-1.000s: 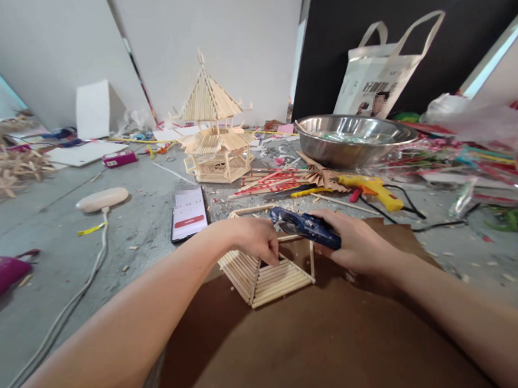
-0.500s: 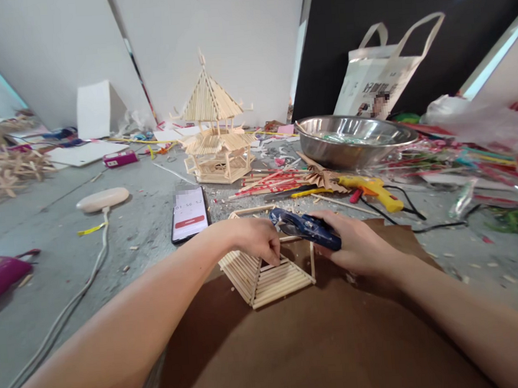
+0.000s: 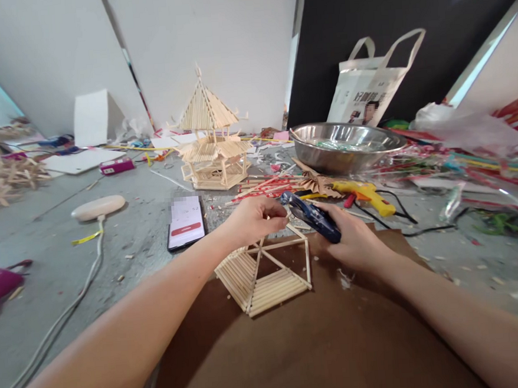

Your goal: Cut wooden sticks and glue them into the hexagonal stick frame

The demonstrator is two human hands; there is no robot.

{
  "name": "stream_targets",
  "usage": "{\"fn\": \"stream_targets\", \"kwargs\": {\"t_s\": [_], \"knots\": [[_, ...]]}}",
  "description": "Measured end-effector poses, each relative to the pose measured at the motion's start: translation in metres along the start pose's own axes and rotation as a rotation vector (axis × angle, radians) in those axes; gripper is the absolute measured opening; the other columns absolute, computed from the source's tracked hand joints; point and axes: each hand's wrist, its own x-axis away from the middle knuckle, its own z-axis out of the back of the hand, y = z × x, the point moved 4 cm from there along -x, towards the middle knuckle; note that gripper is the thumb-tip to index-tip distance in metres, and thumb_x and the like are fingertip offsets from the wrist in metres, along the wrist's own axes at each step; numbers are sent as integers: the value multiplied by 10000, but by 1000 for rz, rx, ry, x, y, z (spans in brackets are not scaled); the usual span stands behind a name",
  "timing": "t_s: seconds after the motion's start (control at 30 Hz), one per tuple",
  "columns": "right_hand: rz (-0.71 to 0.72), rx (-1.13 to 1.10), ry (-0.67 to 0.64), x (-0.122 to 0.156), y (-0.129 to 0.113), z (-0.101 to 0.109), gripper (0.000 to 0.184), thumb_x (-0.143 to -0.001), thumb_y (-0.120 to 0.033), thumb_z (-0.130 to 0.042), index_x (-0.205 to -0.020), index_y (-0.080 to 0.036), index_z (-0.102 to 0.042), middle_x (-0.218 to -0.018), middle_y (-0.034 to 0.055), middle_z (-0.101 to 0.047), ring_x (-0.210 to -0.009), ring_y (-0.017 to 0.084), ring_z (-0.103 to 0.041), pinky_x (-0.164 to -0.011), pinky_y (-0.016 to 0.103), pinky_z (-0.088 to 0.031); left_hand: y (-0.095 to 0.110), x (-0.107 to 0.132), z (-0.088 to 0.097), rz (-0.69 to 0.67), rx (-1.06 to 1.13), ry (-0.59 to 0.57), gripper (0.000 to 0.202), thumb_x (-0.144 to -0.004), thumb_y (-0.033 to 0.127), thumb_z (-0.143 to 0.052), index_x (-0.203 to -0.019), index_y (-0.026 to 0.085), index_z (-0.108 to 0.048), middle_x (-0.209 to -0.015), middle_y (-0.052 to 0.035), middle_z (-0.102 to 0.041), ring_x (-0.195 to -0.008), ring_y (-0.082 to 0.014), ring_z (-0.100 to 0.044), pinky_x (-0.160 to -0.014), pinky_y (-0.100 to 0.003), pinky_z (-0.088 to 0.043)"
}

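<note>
My left hand (image 3: 263, 216) is closed in a pinch above the far side of a stick frame; what its fingertips hold is too small to make out. My right hand (image 3: 357, 234) is wrapped around a dark blue hand cutter (image 3: 314, 218), whose head points at the left fingertips. Below lies the six-sided frame of pale wooden sticks (image 3: 279, 290), flat on a brown sheet (image 3: 322, 343). Rows of sticks fill its left and near panels, while the right panel shows only bare spokes. My left hand and wrist hide part of its far side.
Beyond stands a stick pagoda (image 3: 212, 126). A phone (image 3: 185, 223) lies left of the frame. To the right are a yellow glue gun (image 3: 369, 195), a metal basin (image 3: 348, 146) and a tote bag (image 3: 367, 89). A white device with a cable (image 3: 98, 208) lies at left.
My left hand has lifted away from the near panel and moved back to the cutter's head, uncovering the frame's centre. The cutter has shifted slightly right. The camera view has tilted a little.
</note>
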Motion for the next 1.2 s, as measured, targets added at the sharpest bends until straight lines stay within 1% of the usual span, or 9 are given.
{"fn": "stream_targets", "kwargs": {"t_s": [0.1,0.2,0.33,0.47,0.57,0.73,0.9,1.07,1.2], "knots": [[-7,5,11,0,0,1,547,-590,-189,-471,-1128,-181,-374,-1055,74,-522,-927,211,-505,-769,320,-403,0,0,3,-34,1,64,113,-654,219,-513,-671,131,-583,-605,22,-553,-539,-58,-458,-516,-178,-354],[-8,15,9,-1,0,1,558,-572,-164,-468,-1122,-184,-375,-1051,71,-524,-927,213,-504,-775,324,-400,0,1,4,-36,36,111,117,-657,229,-524,-679,134,-587,-599,28,-556,-535,-54,-455,-518,-176,-357],[-5,19,8,-1,2,-1,556,-584,-174,-471,-1130,-190,-365,-1047,73,-524,-916,212,-506,-768,324,-401,-2,0,4,-31,56,134,117,-652,229,-540,-696,136,-595,-613,24,-570,-550,-58,-470,-529,-181,-364],[5,41,-6,-1,3,-3,549,-601,-226,-489,-1133,-178,-364,-1037,82,-526,-901,217,-508,-763,329,-396,-2,0,4,-22,34,162,115,-642,235,-558,-656,125,-586,-582,27,-562,-537,-58,-470,-505,-173,-359],[11,49,-17,0,2,-4,555,-595,-217,-491,-1133,-177,-362,-1036,80,-525,-901,216,-505,-755,325,-395,-1,0,4,-12,-1,158,122,-643,240,-558,-639,119,-578,-571,30,-558,-535,-60,-471,-500,-173,-360],[-22,45,-49,0,1,-2,552,-592,-200,-477,-1131,-169,-362,-1046,87,-522,-894,214,-506,-742,320,-396,2,1,3,-17,-1,114,145,-665,237,-533,-715,114,-592,-627,14,-577,-584,-71,-491,-544,-186,-377],[-24,44,-53,0,0,-1,536,-587,-194,-472,-1115,-175,-377,-1032,84,-533,-894,220,-509,-741,327,-394,4,2,3,-10,-27,101,161,-667,237,-527,-737,113,-602,-631,11,-578,-592,-77,-487,-551,-189,-379],[-30,59,-69,1,-2,1,528,-578,-183,-461,-1100,-167,-389,-1017,84,-544,-879,219,-518,-727,316,-397,5,1,2,-28,-48,86,183,-675,237,-514,-773,113,-607,-640,13,-569,-594,-78,-480,-568,-190,-382],[-28,94,-62,1,-3,3,493,-576,-189,-458,-1066,-175,-411,-958,77,-568,-849,223,-533,-692,312,-401,6,1,1,-76,-63,55,193,-688,237,-500,-782,113,-613,-655,10,-573,-621,-86,-489,-603,-196,-391]]}}
